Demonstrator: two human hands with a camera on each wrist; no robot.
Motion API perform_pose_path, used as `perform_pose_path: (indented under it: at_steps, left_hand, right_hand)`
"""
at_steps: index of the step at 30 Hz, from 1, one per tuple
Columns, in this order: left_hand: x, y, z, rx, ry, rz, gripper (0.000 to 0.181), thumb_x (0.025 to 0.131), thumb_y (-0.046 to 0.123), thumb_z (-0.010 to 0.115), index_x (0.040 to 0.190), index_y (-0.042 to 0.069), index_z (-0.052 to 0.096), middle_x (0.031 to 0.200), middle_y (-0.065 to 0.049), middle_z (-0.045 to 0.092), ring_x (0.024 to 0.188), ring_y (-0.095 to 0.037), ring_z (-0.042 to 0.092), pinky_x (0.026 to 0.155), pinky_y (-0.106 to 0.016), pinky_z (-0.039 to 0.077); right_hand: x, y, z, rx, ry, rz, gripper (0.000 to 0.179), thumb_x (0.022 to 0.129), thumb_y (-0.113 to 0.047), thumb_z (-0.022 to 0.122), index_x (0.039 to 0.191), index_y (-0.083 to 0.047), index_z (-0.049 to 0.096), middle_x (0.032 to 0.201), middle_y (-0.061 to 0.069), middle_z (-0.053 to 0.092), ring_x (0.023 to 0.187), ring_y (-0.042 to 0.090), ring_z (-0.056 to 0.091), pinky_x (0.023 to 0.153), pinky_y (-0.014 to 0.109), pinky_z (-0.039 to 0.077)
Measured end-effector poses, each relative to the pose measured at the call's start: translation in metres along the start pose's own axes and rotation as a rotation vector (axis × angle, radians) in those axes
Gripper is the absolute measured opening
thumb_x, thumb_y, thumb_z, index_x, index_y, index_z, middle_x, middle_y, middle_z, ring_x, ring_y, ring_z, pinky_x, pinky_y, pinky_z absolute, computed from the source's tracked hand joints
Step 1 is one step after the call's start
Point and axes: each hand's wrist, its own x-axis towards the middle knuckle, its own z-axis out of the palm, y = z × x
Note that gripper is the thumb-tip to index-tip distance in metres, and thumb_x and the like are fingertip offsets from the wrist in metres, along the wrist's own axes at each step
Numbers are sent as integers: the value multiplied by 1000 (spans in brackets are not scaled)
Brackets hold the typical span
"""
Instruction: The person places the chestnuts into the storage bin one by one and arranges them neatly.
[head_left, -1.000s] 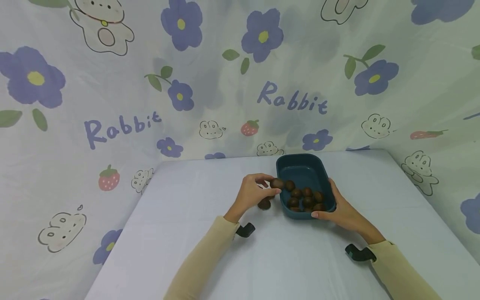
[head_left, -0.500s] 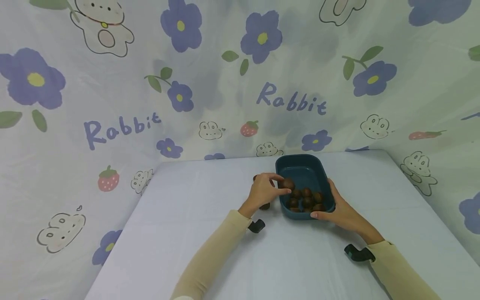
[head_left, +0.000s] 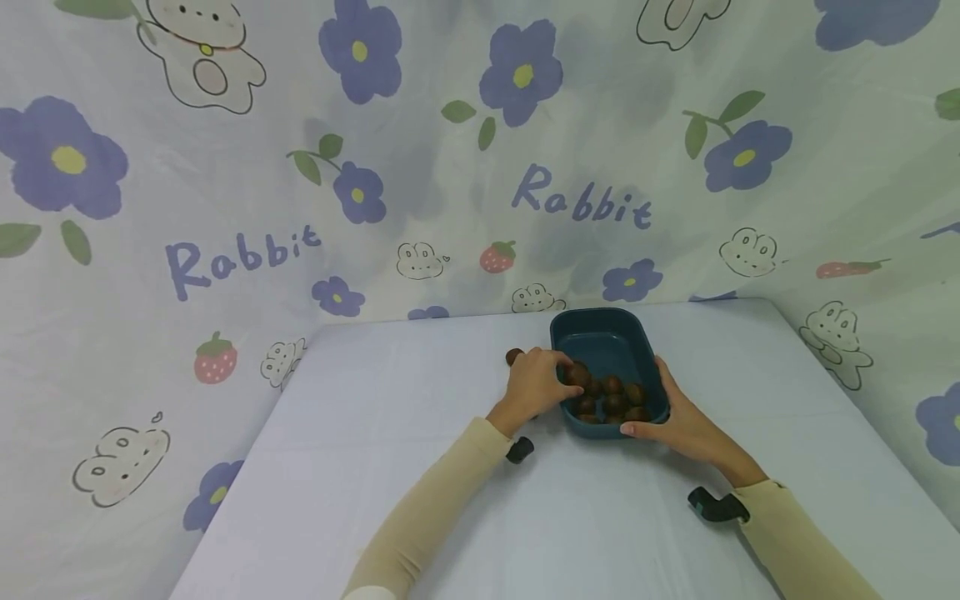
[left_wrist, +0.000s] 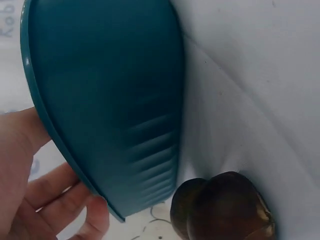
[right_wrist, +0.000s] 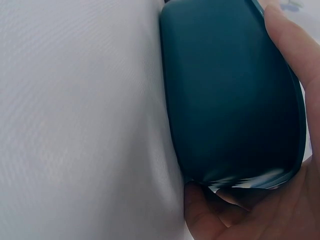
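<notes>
A dark teal rectangular box [head_left: 600, 343] stands on the white table, with several brown chestnuts [head_left: 614, 405] heaped in its near part. My left hand [head_left: 534, 379] reaches over the box's left rim and pinches a chestnut [head_left: 578, 372] between thumb and fingers, low over the others. In the left wrist view the fingers [left_wrist: 62, 192] pass over the rim and their hold is hidden by the box wall. My right hand [head_left: 686, 423] grips the near right corner of the box, thumb on the front rim; in the right wrist view its fingers [right_wrist: 202, 212] curl beneath the corner.
Outside the box, a loose chestnut [head_left: 513, 357] lies behind my left hand. Two chestnuts [left_wrist: 225, 207] show close to the box wall in the left wrist view. A printed cloth [head_left: 420, 183] hangs behind the white tabletop [head_left: 390, 392].
My left hand has moved right and slightly down, carrying the chestnut from outside the left rim to inside the box. The right hand and the box stay in place.
</notes>
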Motion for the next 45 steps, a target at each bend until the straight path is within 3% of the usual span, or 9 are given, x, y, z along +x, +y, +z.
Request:
perform_pose_path:
  at_steps: [5, 11, 31, 41, 45]
  left_hand:
    - [2, 4, 1, 133, 8, 48, 39, 82, 47, 86, 108, 19, 80, 103, 4, 79, 92, -17, 66, 78, -34, 46]
    - [2, 8, 0, 191, 1, 45, 38, 80, 49, 87, 104, 20, 81, 100, 4, 79, 87, -17, 65, 72, -32, 41]
    - [9, 14, 4, 211, -109, -15, 44, 84, 57, 81, 113, 24, 81, 109, 6, 78, 96, -16, 65, 88, -37, 48]
    - [12, 14, 5, 191, -120, 3, 39, 85, 52, 82, 110, 23, 82, 101, 7, 78, 89, -14, 64, 79, -34, 45]
    - [13, 14, 6, 158, -122, 1, 37, 85, 50, 82, 108, 22, 82, 102, 7, 79, 91, -14, 66, 81, -35, 46]
  right_hand:
    - [0, 0, 0, -2, 0, 5, 131, 85, -48, 81, 164, -22, -22, 174, 21, -5, 155, 59, 12, 109, 83, 24]
    - [0, 1, 0, 3, -5, 9, 131, 86, -49, 80, 163, -24, -23, 175, 19, -7, 155, 59, 10, 110, 83, 24]
    - [0, -3, 0, -13, -5, 24, 133, 85, -50, 81, 163, -25, -24, 174, 23, -4, 154, 60, 12, 109, 83, 25]
    - [0, -1, 0, -14, -1, 22, 132, 85, -50, 81, 163, -24, -23, 174, 23, -2, 154, 59, 13, 109, 83, 25]
    - [0, -1, -1, -10, 2, 20, 132, 85, -49, 81, 163, -23, -22, 174, 23, -2, 155, 59, 12, 109, 84, 23]
